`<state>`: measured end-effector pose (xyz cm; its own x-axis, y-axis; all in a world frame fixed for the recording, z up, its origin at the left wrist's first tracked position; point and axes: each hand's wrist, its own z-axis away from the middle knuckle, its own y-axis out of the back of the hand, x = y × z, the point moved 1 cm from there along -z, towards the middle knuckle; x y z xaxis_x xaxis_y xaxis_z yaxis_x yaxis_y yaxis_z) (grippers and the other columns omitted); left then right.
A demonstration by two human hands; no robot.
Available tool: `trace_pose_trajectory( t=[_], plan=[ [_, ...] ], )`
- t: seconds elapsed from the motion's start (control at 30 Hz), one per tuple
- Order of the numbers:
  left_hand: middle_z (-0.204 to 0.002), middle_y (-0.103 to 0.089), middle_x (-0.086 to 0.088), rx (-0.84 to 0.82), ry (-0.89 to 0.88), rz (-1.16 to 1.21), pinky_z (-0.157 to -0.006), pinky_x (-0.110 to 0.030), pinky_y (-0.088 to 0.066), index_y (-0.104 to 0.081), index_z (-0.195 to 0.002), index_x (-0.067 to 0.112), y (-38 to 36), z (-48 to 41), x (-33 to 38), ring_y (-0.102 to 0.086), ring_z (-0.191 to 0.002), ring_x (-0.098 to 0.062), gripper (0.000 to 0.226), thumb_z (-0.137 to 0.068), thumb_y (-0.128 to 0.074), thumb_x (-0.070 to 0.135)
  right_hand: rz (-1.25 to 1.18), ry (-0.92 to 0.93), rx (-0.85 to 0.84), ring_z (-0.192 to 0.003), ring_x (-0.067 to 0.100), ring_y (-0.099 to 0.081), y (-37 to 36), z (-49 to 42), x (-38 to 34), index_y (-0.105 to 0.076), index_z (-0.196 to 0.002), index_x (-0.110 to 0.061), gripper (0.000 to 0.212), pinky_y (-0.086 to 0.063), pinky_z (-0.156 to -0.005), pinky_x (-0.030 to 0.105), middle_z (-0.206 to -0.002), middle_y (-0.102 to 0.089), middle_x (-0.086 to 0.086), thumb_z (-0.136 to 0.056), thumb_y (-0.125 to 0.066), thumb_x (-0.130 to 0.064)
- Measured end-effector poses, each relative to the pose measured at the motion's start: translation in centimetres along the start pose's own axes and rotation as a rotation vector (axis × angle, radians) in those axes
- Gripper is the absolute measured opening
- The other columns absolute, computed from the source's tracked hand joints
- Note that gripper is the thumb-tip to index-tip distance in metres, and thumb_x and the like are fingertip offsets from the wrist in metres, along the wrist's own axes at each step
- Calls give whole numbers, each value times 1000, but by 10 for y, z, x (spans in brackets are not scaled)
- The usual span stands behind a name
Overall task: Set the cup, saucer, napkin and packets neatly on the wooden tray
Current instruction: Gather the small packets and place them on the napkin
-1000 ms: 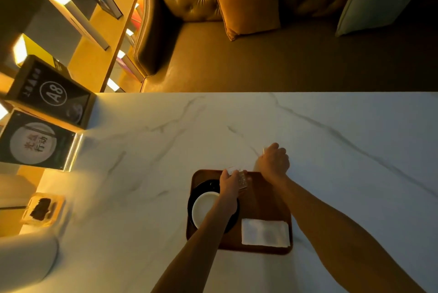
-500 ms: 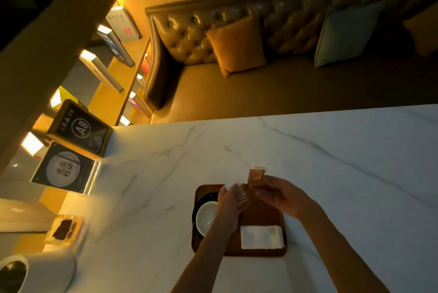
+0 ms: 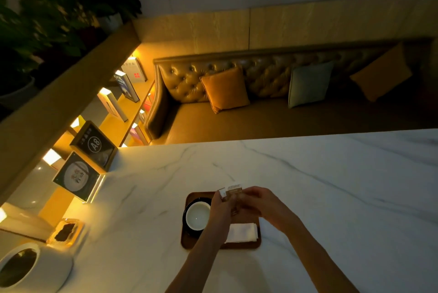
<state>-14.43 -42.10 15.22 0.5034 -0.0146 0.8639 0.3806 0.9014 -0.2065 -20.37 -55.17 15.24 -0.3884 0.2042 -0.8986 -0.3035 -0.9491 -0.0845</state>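
Pinching the packets [image 3: 233,191] in my left grip [image 3: 221,208] and right grip [image 3: 263,205], fingers curled round them, I hold them over the wooden tray [image 3: 187,243].

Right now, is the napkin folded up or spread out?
Folded. The napkin lies as a small flat rectangle on the wooden tray, and layered edges seem to show along its right side.

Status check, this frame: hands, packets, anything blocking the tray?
Left hand and right hand both pinching packets over the wooden tray's far end. Cup on saucer, napkin beside it, both on tray. Nothing blocking.
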Motion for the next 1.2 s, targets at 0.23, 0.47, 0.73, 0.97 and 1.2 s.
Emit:
trace_pose_trajectory(
  t=[0.23, 0.47, 0.73, 0.97, 1.2],
  plan=[
    [-117, -66, -28, 40, 30, 93, -95, -60, -50, -58, -121, 2, -12, 34, 10, -62, -110, -45, 27, -100, -46, 14, 132, 85, 237, -84, 22, -72, -8, 33, -16, -67, -97, -13, 12, -62, -70, 32, -93, -72, 9, -85, -67, -15],
    [-116, -64, -29, -10, -2, 195, -87, -49, -53, -54, -122, -1, -26, 54, 12, -65, -100, -37, 37, -98, -54, 28, 196, 189, 261, -79, 17, -73, 1, 56, -17, -70, -89, -22, 7, -62, -73, 32, -87, -74, 4, -83, -71, -18],
    [-117, -66, -26, -21, -21, 124, -95, -56, -52, -53, -125, 1, -61, 59, -5, -65, -106, -41, 26, -100, -47, 7, 237, 239, 342, -71, 17, -72, 21, 72, 1, -65, -91, -26, 13, -60, -61, 27, -82, -73, 6, -81, -74, -23],
    [-127, -62, -23, -70, 34, 274, -110, -61, -36, -55, -128, -3, -81, 45, -26, -55, -122, -41, 35, -99, -40, 9, 59, 143, 247, -76, 16, -74, 41, 72, 19, -66, -105, -17, 23, -59, -66, 24, -92, -74, 7, -84, -71, -25],
    [-93, -72, -15, -70, -178, -14, -76, -35, -58, -63, -104, 9, -89, 12, -44, -69, -83, -28, 14, -91, -65, 14, 313, 218, 373, -70, 14, -68, 90, 44, 40, -69, -98, -18, 17, -55, -64, 19, -86, -71, -2, -82, -71, -13]
  ],
)
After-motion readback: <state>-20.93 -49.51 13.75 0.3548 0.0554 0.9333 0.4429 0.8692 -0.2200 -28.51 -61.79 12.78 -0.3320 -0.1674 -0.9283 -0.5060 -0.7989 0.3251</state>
